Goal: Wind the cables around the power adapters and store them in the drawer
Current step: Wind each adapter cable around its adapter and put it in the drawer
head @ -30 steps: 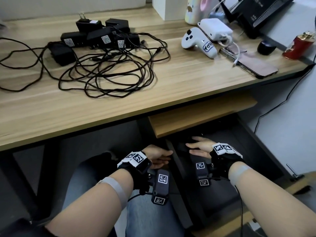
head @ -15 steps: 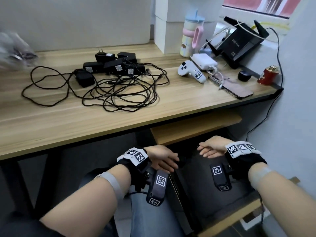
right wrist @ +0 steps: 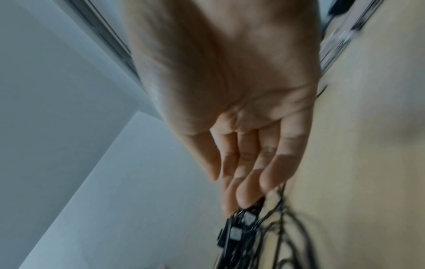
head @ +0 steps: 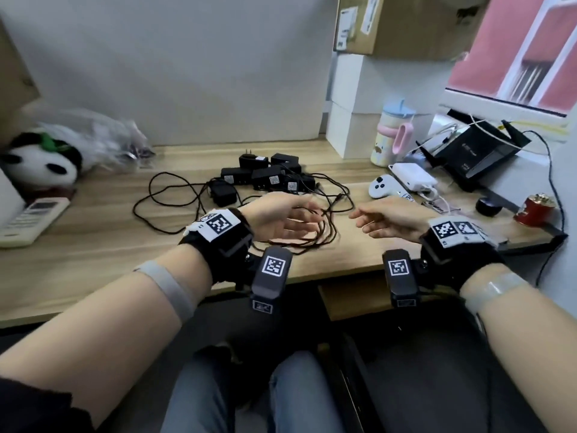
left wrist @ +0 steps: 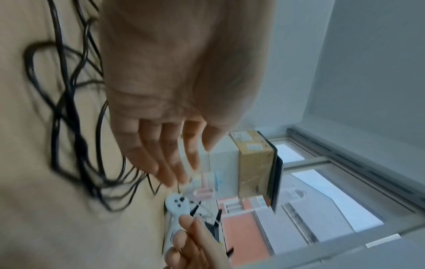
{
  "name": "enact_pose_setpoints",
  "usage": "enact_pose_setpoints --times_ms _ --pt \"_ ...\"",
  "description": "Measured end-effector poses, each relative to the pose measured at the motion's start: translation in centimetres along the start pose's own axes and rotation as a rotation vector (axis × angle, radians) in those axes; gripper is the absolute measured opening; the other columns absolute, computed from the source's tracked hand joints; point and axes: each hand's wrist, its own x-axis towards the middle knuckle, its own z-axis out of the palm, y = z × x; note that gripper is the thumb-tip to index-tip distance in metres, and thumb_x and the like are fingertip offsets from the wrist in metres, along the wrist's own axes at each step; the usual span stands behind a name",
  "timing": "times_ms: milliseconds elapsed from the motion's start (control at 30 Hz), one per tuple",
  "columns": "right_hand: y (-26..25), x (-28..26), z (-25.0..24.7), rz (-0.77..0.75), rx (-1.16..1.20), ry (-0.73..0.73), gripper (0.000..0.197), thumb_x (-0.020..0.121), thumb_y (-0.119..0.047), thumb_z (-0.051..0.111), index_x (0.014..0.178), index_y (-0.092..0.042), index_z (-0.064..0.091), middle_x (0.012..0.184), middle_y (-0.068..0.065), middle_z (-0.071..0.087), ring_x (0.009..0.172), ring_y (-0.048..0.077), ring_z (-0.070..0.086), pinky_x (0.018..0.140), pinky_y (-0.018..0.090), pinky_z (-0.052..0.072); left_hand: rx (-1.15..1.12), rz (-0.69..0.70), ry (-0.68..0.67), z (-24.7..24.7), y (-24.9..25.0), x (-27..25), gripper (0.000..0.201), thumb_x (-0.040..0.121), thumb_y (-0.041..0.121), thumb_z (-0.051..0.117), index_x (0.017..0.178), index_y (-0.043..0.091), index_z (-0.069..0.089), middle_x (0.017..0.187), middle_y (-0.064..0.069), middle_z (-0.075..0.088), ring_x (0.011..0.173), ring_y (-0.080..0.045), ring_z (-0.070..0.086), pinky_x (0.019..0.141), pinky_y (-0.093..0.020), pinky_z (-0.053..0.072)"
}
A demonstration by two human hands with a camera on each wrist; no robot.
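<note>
Several black power adapters (head: 265,175) lie bunched at the back of the wooden desk (head: 78,254), their black cables (head: 175,198) tangled in loops in front of them. My left hand (head: 281,217) hovers open over the near side of the cable tangle (left wrist: 69,109), fingers straight, holding nothing. My right hand (head: 387,220) is open too, palm toward the left hand, just right of the tangle. In the right wrist view its fingers (right wrist: 250,163) point at the adapters (right wrist: 236,231). The wooden drawer front (head: 352,298) shows under the desk edge.
A white controller (head: 384,187), a white charger (head: 412,178), a phone and a black router (head: 477,154) sit at the desk's right. A pastel cup (head: 393,135) and white boxes stand behind. A panda plush (head: 40,160) and remote (head: 31,217) lie at the left.
Both hands have risen from the open drawer below the desk to above the desktop, near the cables. The head view has tilted upward.
</note>
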Motion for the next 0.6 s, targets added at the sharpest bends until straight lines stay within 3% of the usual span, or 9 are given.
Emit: enact_pose_setpoints --times_ms 233,333,433,500,600 --pt "-5.5 5.5 5.8 -0.016 -0.060 -0.120 0.023 0.099 -0.018 0.044 0.086 -0.009 0.060 0.075 0.002 0.056 0.063 0.010 0.051 0.054 0.015 0.043 -0.185 0.045 0.545 -8.8 0.0 1.7 0.020 0.099 0.018 0.042 0.085 0.013 0.055 0.072 -0.001 0.057 0.061 -0.011 0.053 0.056 -0.019 0.041" --pt "-7.2 8.0 8.3 0.022 -0.075 -0.164 0.025 0.100 -0.017 0.039 0.085 -0.010 0.057 0.074 0.000 0.051 0.062 0.008 0.045 0.047 0.011 0.039 -0.111 0.048 0.691 -11.9 0.0 2.8 0.019 0.097 0.013 0.045 0.080 0.014 0.055 0.069 0.001 0.051 0.056 -0.008 0.043 0.040 -0.012 0.033" --pt "-8.3 10.7 10.5 0.051 -0.092 -0.170 0.019 0.099 -0.016 0.042 0.089 -0.011 0.058 0.078 -0.001 0.053 0.063 0.008 0.048 0.049 0.011 0.041 0.043 0.113 0.751 -14.6 -0.2 4.1 0.020 0.094 0.002 0.046 0.098 0.006 0.065 0.062 0.003 0.057 0.057 -0.012 0.042 0.031 -0.013 0.033" --pt "-8.9 12.3 11.8 0.052 -0.090 -0.151 0.013 0.096 -0.015 0.048 0.089 -0.011 0.059 0.081 -0.001 0.056 0.065 0.010 0.052 0.053 0.015 0.044 0.145 0.144 0.804 -16.0 -0.6 4.8 0.027 0.089 -0.005 0.045 0.097 0.003 0.069 0.068 -0.001 0.065 0.074 -0.018 0.053 0.049 -0.015 0.048" --pt "-9.7 14.8 14.0 0.054 -0.053 -0.126 0.010 0.094 -0.011 0.051 0.100 -0.008 0.059 0.086 0.000 0.056 0.065 0.010 0.053 0.051 0.017 0.047 0.282 0.096 0.864 -18.2 -1.3 6.3 0.025 0.081 0.001 0.055 0.075 0.022 0.067 0.095 -0.004 0.070 0.097 -0.021 0.062 0.082 -0.021 0.049"
